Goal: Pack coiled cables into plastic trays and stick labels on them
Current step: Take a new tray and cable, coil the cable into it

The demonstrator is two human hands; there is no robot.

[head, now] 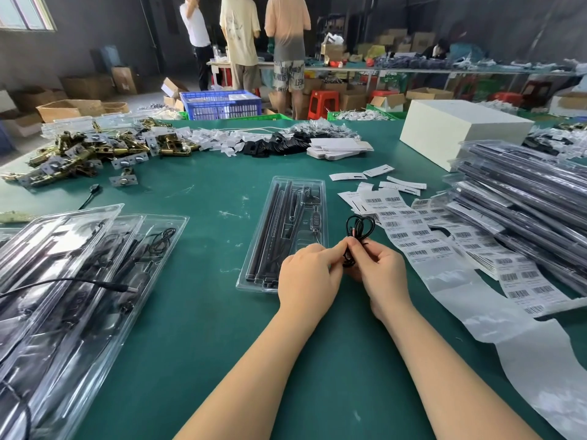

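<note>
A thin black coiled cable [360, 226] is held above the green table, its loops sticking up past my fingertips. My left hand [306, 277] and my right hand [381, 274] meet at the middle and both pinch the coil's lower part. Just left of the hands lies a clear plastic tray [286, 230] with black rods and a small metal spring part in it; my left hand covers its near corner. To the right, a long strip of barcode labels [422, 231] runs across the table.
Clear trays with black parts [63, 265] are piled at the left, with a loose black cable across them. Packed trays [524, 198] are stacked at the right beside a white box [457, 131]. Brass hardware and paper tags lie at the far side. People stand beyond the table.
</note>
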